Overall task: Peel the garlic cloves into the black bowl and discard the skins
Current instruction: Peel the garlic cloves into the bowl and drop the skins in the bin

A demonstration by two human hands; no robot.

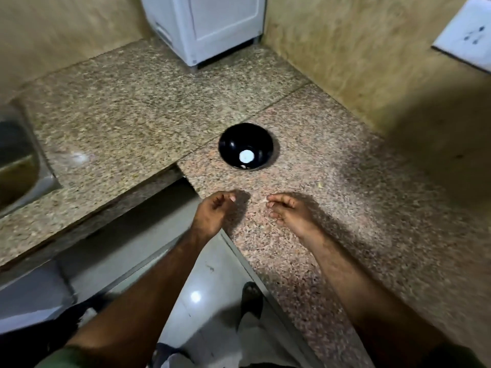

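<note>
Garlic: none plainly visible; a pale fleck near my right hand (288, 212) fingertips may be skin or clove, too small to give axis or heading. Both grips narrow, left hand (212, 213) curled, contents untellable. Black bowl (245, 147) on granite surface (332, 181), near; cloves likely light, firm, skins papery, so I'd pinch at the tip.

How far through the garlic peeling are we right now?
Done: hard to judge. The black bowl shows a white glare spot and small pale bits near its bottom; they are too blurred to call cloves. In hand: the left hand and the right hand hover over the granite counter, fingers curled, with something pale at the fingertips that I cannot identify. Left: no unpeeled garlic or skin pile is visible.
</note>
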